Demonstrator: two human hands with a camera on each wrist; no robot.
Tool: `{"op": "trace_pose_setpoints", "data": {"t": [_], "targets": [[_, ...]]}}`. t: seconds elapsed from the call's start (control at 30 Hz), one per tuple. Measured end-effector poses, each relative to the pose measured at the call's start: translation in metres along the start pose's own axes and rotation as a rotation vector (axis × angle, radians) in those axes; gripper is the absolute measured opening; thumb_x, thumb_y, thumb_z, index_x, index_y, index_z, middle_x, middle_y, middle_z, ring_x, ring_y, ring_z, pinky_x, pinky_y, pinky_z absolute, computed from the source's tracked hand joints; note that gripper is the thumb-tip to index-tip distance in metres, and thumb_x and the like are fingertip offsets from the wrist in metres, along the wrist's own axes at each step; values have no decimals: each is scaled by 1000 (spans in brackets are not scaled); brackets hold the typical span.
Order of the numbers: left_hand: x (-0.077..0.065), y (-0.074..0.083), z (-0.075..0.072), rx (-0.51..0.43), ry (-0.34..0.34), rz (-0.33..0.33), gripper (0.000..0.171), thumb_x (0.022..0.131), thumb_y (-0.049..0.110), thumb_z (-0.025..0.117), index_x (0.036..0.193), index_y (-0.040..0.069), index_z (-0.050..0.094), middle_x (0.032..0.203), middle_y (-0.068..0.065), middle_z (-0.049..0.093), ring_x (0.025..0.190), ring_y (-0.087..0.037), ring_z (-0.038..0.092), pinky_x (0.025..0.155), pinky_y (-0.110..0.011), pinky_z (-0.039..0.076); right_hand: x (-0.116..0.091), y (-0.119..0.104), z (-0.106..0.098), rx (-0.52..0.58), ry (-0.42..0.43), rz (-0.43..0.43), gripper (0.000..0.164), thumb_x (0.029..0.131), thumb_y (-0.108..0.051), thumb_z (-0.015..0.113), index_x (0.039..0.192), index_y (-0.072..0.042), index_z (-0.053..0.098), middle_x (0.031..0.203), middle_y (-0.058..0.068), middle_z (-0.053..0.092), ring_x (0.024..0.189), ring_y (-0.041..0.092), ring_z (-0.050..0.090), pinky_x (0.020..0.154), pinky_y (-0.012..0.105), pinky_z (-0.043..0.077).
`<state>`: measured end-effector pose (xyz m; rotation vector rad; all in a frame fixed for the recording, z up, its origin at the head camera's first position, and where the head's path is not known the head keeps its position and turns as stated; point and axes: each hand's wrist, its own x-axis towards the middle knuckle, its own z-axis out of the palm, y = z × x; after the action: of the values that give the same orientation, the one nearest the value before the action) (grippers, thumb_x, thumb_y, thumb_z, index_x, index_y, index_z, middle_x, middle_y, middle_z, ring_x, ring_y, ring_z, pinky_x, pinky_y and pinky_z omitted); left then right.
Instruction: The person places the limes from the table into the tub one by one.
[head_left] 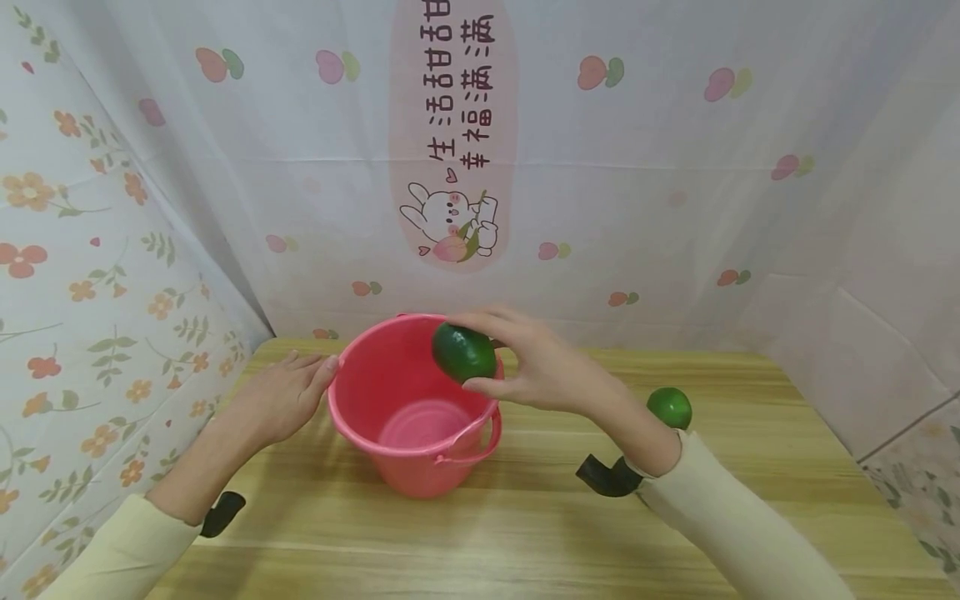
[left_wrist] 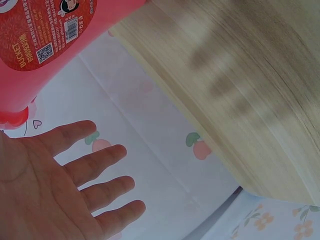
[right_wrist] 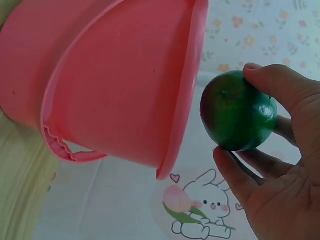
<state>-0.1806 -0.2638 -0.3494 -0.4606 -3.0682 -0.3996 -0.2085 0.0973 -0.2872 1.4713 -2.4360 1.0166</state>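
Observation:
A pink bucket [head_left: 423, 471] stands upright on the wooden table, its handle hanging down at the near right side. My right hand [head_left: 546, 367] grips a shiny dark green mango [head_left: 463, 353] between thumb and fingers, above the bucket's right rim. In the right wrist view the mango [right_wrist: 239, 111] shows a dark reddish patch and sits just outside the bucket mouth, apart from the rim. At the bucket's left rim, my left hand [head_left: 281, 402] touches with its thumb. The left wrist view shows that hand's four fingers [left_wrist: 100, 165] straight and spread beside the bucket wall.
A round green fruit [head_left: 670, 408] lies on the table [head_left: 570, 542] to the right, beyond my right forearm. Printed cloth [head_left: 645, 192] hangs behind the table, and flowered cloth [head_left: 97, 333] hangs at its left. Black mounts [head_left: 609, 477] sit on both wrists.

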Motion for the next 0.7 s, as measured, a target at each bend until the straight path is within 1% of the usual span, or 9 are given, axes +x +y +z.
{"op": "trace_pose_setpoints", "data": {"t": [0.1,0.23,0.33,0.43,0.5,0.63,0.7], "targets": [[0,1,-1,1,0,-1,72,111,49,15,144,-1,55,145,-26,51,138,-47,39,118,-60,18,1,0,2,6,-9,3,75,84,-17,86,150,-22,52,141,-4,53,122,13,50,85,29,57],[0,2,-1,1,2,-3,72,111,49,16,144,-1,55,145,-26,51,138,-47,39,118,-60,18,2,0,3,6,-12,1,75,85,-18,86,150,-21,51,141,-4,53,122,13,50,86,29,57],[0,2,-1,0,2,-1,72,111,49,15,144,-1,55,145,-26,51,138,-47,39,118,-60,18,3,0,3,13,-9,5,76,84,-19,86,151,-21,50,141,-5,53,120,12,53,86,33,57],[0,2,-1,-1,7,12,71,111,47,16,143,-2,56,144,-26,51,138,-46,40,118,-60,19,3,1,2,37,-3,4,76,84,-19,86,151,-20,50,140,-7,54,119,10,55,87,33,57],[0,3,-1,-1,9,13,70,111,47,17,143,-2,56,144,-25,52,138,-46,41,118,-59,19,1,2,0,53,5,-1,74,84,-19,86,150,-20,51,139,-7,54,118,10,56,88,36,57],[-1,3,-2,-3,14,15,68,112,46,18,142,-1,57,144,-25,53,137,-46,41,117,-59,20,-4,5,-5,72,17,6,72,84,-23,86,148,-21,53,142,-9,53,120,14,56,90,35,57],[-1,3,-2,-8,15,16,68,112,46,18,143,-1,57,144,-25,53,137,-46,41,117,-60,20,-9,7,-7,65,22,23,72,84,-23,86,148,-21,53,144,-9,52,122,16,55,91,34,56]]}}
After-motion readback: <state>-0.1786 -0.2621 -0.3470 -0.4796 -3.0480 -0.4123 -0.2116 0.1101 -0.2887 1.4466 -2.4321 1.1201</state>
